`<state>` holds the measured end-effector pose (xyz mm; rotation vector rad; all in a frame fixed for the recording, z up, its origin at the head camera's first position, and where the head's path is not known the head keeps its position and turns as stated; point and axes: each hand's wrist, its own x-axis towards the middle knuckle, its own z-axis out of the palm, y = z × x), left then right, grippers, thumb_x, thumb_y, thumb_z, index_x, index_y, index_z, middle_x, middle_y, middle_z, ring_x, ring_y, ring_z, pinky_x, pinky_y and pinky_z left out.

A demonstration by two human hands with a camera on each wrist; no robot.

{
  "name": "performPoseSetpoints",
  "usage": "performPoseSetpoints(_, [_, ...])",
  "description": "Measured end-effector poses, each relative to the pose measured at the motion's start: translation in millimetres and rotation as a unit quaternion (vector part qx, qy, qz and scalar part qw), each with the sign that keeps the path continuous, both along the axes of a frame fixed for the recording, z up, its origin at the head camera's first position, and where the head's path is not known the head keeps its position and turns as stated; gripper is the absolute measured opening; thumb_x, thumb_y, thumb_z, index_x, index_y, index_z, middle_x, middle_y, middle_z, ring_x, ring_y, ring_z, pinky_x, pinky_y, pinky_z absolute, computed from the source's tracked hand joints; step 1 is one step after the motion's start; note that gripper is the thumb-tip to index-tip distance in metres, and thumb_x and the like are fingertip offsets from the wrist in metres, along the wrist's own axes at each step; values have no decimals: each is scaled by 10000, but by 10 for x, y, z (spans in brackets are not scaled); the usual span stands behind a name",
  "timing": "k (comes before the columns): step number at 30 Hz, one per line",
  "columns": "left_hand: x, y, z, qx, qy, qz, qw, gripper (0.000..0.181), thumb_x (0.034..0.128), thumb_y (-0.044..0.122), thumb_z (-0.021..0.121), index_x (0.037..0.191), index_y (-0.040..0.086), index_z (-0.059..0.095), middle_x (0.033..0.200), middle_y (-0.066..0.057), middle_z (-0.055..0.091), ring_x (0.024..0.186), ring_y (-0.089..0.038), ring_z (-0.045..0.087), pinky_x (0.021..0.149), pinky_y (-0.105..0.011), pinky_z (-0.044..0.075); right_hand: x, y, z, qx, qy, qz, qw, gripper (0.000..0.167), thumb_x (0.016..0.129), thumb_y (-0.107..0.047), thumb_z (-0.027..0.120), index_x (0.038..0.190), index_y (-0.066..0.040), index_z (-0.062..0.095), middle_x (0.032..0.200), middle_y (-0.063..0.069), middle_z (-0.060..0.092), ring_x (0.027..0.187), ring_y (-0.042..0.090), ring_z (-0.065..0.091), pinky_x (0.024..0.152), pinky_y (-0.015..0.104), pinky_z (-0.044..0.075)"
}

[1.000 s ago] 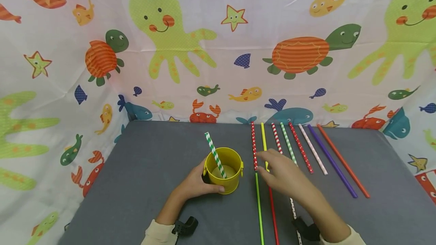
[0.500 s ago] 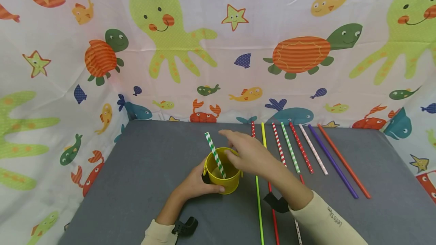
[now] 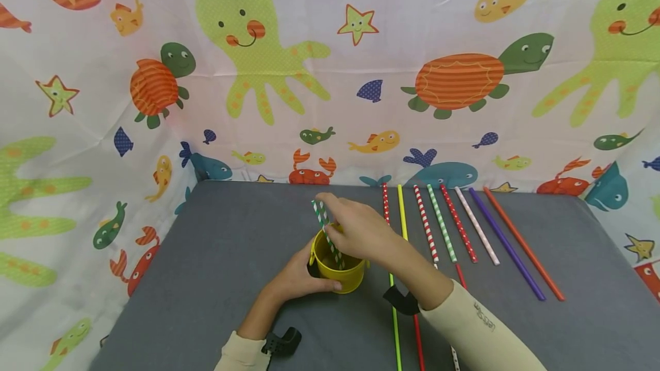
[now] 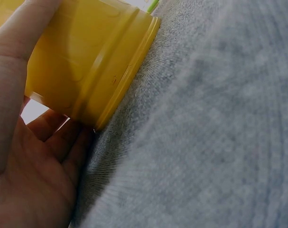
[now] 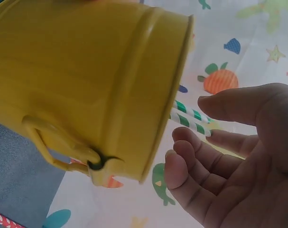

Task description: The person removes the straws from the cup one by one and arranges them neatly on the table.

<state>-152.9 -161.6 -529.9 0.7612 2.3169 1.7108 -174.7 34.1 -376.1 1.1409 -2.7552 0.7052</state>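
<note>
My left hand (image 3: 296,272) grips a small yellow bucket (image 3: 350,283) from its left side, with the thumb across the front. The bucket stands upright on the grey table. Inside lean two green-and-white striped straws (image 5: 189,123), their upper ends sticking out past the rim. Over the bucket's mouth is my right hand (image 3: 363,228), its thumb and index finger parted on either side of the straws' upper ends. A gap shows between thumb and fingers in the right wrist view; one fingertip is at a straw's end. Whether it touches I cannot tell.
Right of the bucket lie several straws in a row, among them a yellow straw (image 3: 403,210), a purple straw (image 3: 507,245) and an orange straw (image 3: 523,242). Nearer are a light green straw (image 3: 396,336) and a red straw (image 3: 419,342). A sea-animal curtain (image 3: 309,90) hangs behind.
My right hand has moved left from the row of straws to above the bucket, reaching the straws there. Two striped straws now show where one was visible. The left hand stays put.
</note>
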Motion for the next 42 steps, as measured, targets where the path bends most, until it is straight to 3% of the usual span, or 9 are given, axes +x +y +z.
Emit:
performPoseSetpoints(7, [4, -17, -1, 32, 33, 45, 10000, 940, 784, 279, 891, 1539, 278, 332, 1379, 47, 551, 1198, -170, 571, 1018, -382, 452, 110, 37, -6, -501, 105, -243, 9984, 468, 926, -115, 723, 1339, -68, 507, 1097, 66, 676, 924, 188, 671, 715, 326, 557])
performPoseSetpoints(10, [3, -25, -12, -7, 38, 75, 10000, 937, 779, 291, 894, 1534, 267, 339, 1380, 44, 550, 1191, -171, 573, 1009, -384, 459, 162, 62, -52, -837, 195, -269, 9959, 457, 914, -80, 735, 1297, -66, 487, 1014, 48, 684, 810, 159, 666, 673, 291, 553])
performPoseSetpoints(14, [-4, -29, -13, -99, 28, 129, 9999, 954, 767, 314, 901, 1532, 291, 331, 1381, 70, 546, 1196, -157, 565, 1014, -389, 454, 213, 93, -100, -1190, 301, -234, 9922, 463, 890, -8, 736, 1268, -74, 477, 867, 12, 648, 605, 89, 534, 564, 234, 482])
performPoseSetpoints(20, [1, -31, -2, -128, -6, 161, 9998, 946, 764, 307, 904, 1523, 308, 338, 1363, 97, 558, 1188, -143, 569, 1026, -396, 441, 227, 84, -172, -1452, 88, -280, 9890, 515, 886, 16, 720, 1308, -47, 430, 872, -20, 602, 610, 74, 522, 564, 238, 479])
performPoseSetpoints(25, [9, -26, -14, -83, 51, 103, 9999, 941, 775, 301, 896, 1531, 296, 335, 1379, 85, 552, 1190, -156, 572, 1023, -395, 446, 191, 88, -266, -1235, -192, -126, 9921, 491, 890, 16, 716, 1290, -21, 435, 780, -45, 568, 564, 62, 478, 540, 236, 455])
performPoseSetpoints(30, [15, -14, -8, -119, -5, 112, 9999, 963, 777, 314, 893, 1542, 317, 308, 1398, 84, 538, 1203, -156, 565, 1029, -390, 440, 164, 101, -333, -847, -160, 138, 9962, 415, 891, 29, 707, 1220, -23, 459, 689, -44, 506, 533, 72, 454, 515, 232, 426])
performPoseSetpoints(36, [7, -5, -7, -80, -52, 64, 9999, 944, 786, 294, 889, 1534, 328, 314, 1381, 80, 543, 1189, -188, 573, 1014, -382, 450, 176, 86, -348, -527, -234, 156, 9982, 399, 888, 1, 743, 1191, -51, 488, 789, -17, 616, 645, 107, 588, 591, 243, 504])
performPoseSetpoints(42, [5, -7, -24, 18, 6, -27, 10000, 918, 794, 273, 884, 1526, 307, 332, 1362, 67, 556, 1163, -205, 585, 995, -379, 463, 190, 89, -358, -639, -306, 109, 9974, 412, 895, -5, 738, 1215, -57, 483, 820, -18, 630, 662, 102, 576, 604, 242, 502])
